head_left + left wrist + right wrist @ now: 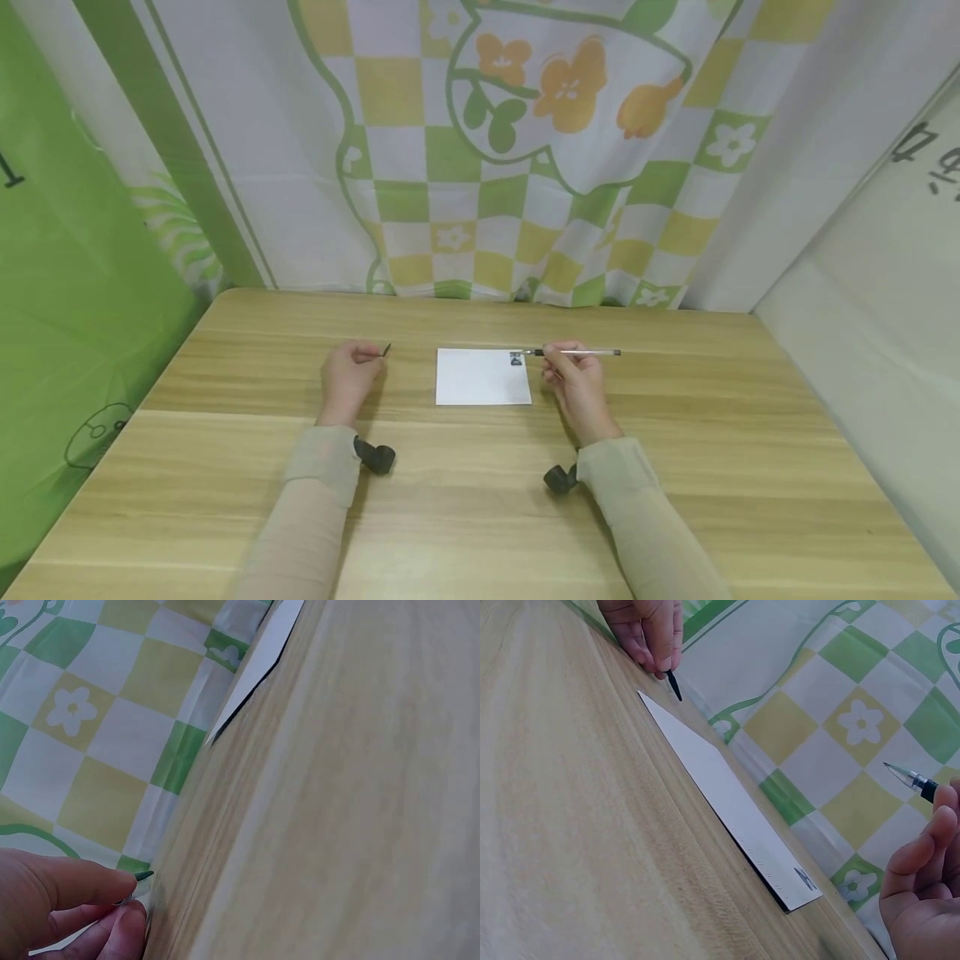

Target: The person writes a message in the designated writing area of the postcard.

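Observation:
A pen point(603, 352) with a clear barrel and a black grip lies across the fingers of my right hand point(582, 390), pinched by thumb and fingers. Its bare metal tip point(904, 774) points left, over the top right corner of a white card point(480, 379). That card lies flat on the table, with a small dark printed mark point(516, 359) in this corner. Left of the card, my left hand point(348, 379) pinches a small black pen cap point(675, 685) between thumb and fingertips. Part of the cap is hidden by the fingers.
The wooden table point(465, 500) ends at a patterned curtain point(480, 200) along the back. A green cloth point(90, 292) hangs at the left, and a pale panel point(885, 275) stands at the right. Black wrist cameras point(378, 457) sit on both cuffs.

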`<state>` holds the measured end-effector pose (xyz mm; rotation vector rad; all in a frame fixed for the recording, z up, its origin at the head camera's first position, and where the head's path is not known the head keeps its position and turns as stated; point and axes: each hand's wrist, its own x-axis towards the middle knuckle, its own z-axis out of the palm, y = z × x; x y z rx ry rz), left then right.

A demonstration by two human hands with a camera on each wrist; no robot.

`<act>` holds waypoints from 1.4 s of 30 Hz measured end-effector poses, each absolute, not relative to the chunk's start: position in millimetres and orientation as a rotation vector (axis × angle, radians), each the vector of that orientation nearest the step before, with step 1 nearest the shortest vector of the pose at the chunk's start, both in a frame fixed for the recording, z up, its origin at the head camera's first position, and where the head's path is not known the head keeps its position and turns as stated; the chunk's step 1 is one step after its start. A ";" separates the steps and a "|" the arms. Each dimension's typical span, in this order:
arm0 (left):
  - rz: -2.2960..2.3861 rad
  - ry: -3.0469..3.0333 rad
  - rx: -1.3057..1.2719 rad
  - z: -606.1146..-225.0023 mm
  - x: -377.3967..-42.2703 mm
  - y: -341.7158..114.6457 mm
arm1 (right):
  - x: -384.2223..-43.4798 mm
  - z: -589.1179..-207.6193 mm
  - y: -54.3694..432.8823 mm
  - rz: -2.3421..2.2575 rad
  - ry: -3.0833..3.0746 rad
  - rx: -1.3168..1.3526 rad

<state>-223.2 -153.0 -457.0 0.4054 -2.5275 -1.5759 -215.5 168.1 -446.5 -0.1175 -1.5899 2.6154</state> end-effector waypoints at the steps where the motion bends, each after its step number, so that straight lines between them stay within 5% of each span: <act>1: -1.570 -2.532 0.401 -456.6 -222.9 -152.9 | -215.5 -446.4 167.9 2.617 -1.589 -0.118; 42: -1.444 -2.646 0.327 -452.7 -218.4 -151.1 | -216.3 -445.9 167.9 2.623 -1.618 -0.118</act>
